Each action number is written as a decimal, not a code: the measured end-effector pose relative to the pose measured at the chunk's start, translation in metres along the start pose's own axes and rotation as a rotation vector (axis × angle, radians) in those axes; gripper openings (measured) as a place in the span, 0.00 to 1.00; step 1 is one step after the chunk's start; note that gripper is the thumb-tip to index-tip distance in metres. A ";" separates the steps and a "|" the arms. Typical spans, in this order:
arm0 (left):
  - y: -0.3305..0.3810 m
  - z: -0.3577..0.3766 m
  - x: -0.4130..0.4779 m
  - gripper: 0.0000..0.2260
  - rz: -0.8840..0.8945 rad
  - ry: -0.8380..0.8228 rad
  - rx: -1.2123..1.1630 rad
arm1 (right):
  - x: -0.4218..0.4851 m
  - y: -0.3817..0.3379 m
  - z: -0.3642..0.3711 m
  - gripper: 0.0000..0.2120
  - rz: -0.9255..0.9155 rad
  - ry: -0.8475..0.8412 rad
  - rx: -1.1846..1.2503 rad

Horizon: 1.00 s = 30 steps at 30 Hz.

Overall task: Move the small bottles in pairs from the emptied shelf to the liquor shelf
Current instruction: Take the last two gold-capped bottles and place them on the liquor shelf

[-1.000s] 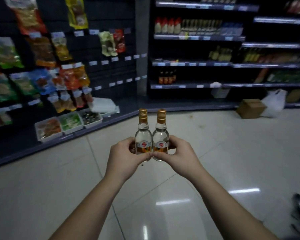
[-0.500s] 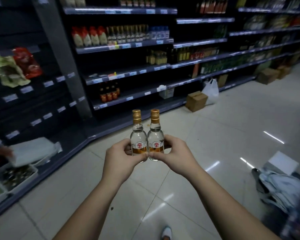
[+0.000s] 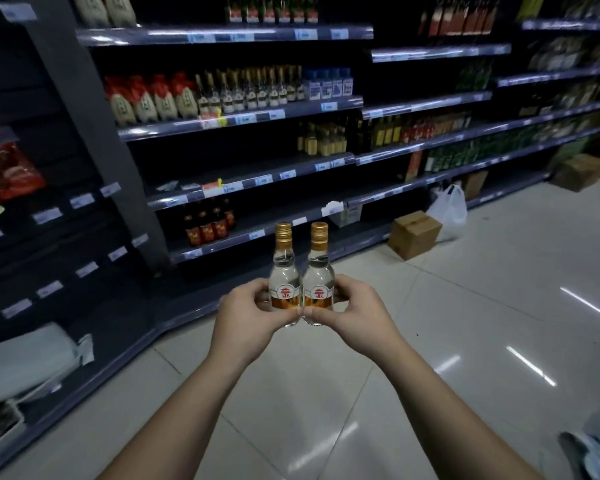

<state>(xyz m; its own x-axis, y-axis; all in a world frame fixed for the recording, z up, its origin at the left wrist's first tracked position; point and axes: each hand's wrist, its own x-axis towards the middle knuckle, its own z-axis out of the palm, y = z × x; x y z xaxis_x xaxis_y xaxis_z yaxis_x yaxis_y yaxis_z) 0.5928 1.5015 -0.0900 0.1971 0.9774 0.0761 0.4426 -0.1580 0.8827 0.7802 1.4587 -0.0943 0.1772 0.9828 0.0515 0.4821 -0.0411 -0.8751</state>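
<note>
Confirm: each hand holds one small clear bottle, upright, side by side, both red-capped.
Wrong on the caps: the head view shows gold caps, not red. The left hand and right hand each hold one small clear bottle, upright, side by side.

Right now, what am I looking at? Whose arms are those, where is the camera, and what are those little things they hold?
There is no machine here, only a person. The camera sits on their head and looks forward and down, so you see their two bare arms reaching out. The left hand holds the left bottle and the right hand holds the right bottle. Both are small, upright and side by side, with clear liquid, gold caps and red-and-orange labels. Ahead stand dark store shelves with rows of other bottles. On the shiny tiled floor, beside the shelves, sit a cardboard box and a white plastic bag.
</note>
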 end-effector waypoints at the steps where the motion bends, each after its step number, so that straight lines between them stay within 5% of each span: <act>1: 0.000 0.006 0.024 0.17 -0.002 -0.002 -0.004 | 0.024 0.004 -0.003 0.18 0.004 -0.001 -0.001; 19: 0.024 0.099 0.468 0.15 0.107 -0.153 -0.032 | 0.439 0.057 -0.091 0.19 0.097 0.113 -0.036; 30: 0.057 0.190 0.690 0.15 0.019 0.027 0.015 | 0.689 0.119 -0.189 0.18 -0.017 0.005 -0.036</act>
<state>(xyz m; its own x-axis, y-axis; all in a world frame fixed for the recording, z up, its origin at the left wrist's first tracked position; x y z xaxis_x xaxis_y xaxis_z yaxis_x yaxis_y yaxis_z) 0.9203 2.1398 -0.0758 0.1819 0.9776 0.1061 0.4524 -0.1790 0.8737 1.1220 2.0966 -0.0723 0.1731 0.9825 0.0692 0.5156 -0.0305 -0.8563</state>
